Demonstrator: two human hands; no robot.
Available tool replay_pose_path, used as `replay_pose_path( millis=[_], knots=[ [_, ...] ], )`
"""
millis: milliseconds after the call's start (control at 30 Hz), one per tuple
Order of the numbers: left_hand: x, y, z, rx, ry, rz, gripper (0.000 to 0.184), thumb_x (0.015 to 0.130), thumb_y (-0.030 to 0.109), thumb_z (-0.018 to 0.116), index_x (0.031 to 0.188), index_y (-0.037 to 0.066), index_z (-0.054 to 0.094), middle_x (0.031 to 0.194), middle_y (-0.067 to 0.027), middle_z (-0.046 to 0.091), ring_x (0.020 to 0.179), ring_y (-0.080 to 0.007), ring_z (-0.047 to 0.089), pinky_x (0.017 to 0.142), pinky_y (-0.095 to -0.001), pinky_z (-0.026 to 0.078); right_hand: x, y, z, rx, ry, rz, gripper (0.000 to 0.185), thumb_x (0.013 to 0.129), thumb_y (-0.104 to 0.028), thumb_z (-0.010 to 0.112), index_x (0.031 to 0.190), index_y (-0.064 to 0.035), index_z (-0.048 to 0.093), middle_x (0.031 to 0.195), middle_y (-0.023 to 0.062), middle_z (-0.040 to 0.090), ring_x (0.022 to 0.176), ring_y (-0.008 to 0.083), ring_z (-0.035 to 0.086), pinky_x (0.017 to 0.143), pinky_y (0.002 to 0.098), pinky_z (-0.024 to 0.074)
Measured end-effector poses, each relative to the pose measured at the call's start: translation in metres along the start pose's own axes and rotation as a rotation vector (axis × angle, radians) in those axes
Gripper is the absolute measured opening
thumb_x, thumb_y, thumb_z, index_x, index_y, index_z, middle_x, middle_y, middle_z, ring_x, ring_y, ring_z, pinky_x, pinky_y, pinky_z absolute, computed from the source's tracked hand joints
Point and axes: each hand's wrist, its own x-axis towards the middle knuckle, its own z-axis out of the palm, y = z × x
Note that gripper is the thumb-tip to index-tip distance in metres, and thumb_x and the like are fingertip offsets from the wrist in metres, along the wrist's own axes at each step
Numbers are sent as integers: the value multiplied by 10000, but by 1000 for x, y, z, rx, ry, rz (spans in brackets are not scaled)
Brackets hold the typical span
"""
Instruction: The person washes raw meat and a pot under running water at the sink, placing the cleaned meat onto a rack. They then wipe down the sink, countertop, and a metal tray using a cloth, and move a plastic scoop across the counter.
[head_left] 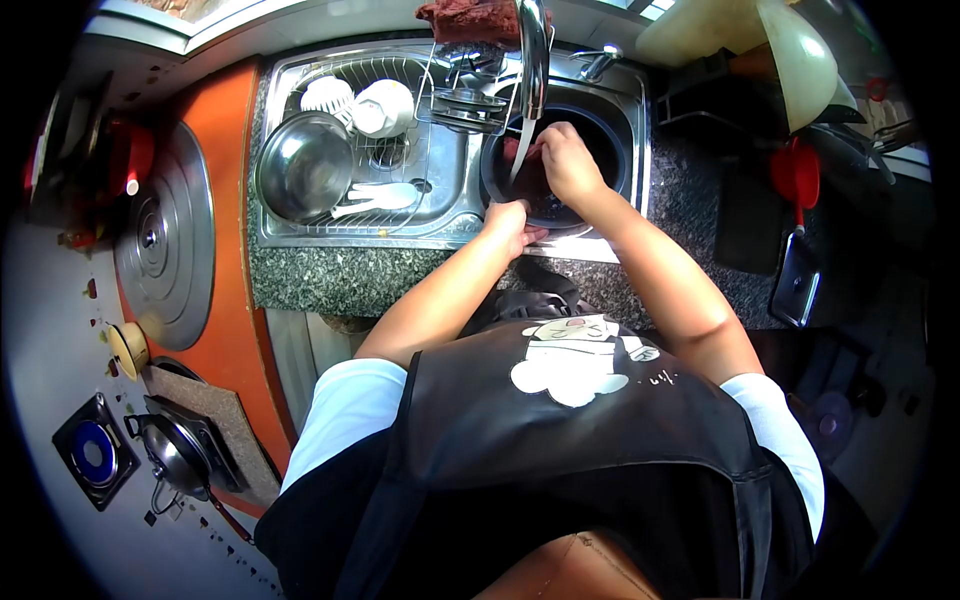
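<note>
A dark round pot (625,160) sits in the right sink basin. Water (522,150) runs into it from the tap (534,60). My right hand (570,165) is inside the pot, its fingers closed on a reddish scrubbing cloth (513,150) beside the stream; whether it is cloth or sponge is hard to make out. With my left hand (510,228) I grip the pot's near rim, and some of those fingers are hidden. The pot's inside is dark and partly covered by my right hand.
Left of the basin, a wire drainer (420,75) holds a metal bowl (305,165), white cups (383,108) and white utensils (377,197). A caddy (467,108) stands behind the tap. A red-handled utensil (797,170) hangs at right. A large grey lid (165,240) is at left.
</note>
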Motion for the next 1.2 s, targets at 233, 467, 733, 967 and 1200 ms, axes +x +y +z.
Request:
replay_pose_path(
  millis=[233, 467, 733, 967, 1200],
  knots=[
    [-1, 0, 1, 65, -22, 65, 222, 800, 7, 480, 1005, -75, 498, 851, -198, 619, 652, -312, 646, 542, -390, 577, 0, 1, -27, 88, -62, 290, 208, 946, -201, 492, 984, -6, 555, 859, 214, 616, 813, 387, 606, 722, 428, 466],
    [-12, 3, 10, 110, -29, 120, 283, 795, -5, 467, 1076, -36, 480, 884, -183, 615, 651, -307, 647, 533, -381, 576, 2, -8, -62, 188, -237, 506, 236, 815, -174, 683, 922, -8, 554, 828, 169, 618, 756, 316, 625, 668, 394, 488],
    [-20, 5, 21, 153, -41, 137, 515, 805, -33, 451, 1287, 107, 336, 1080, -161, 575, 711, -330, 649, 511, -406, 563, -7, -5, -65, 162, -19, -40, 129, 707, 21, 655, 819, -41, 634, 817, 130, 592, 810, 307, 608, 711, 382, 498],
    [-25, 0, 22, 181, 22, 224, 299, 794, -14, 463, 1094, -6, 458, 867, -176, 602, 588, -304, 638, 458, -363, 565, -3, 15, -67, 132, 113, 79, 90, 803, 19, 602, 884, -19, 613, 818, 145, 601, 791, 289, 619, 700, 327, 489],
    [-22, 2, 22, 198, 31, 249, 295, 828, 7, 468, 1119, -8, 423, 903, -189, 619, 653, -310, 660, 475, -369, 568, -8, -29, -114, 168, 488, 187, 136, 906, -161, 594, 964, -39, 606, 813, 160, 641, 746, 321, 638, 658, 358, 491]
  ],
)
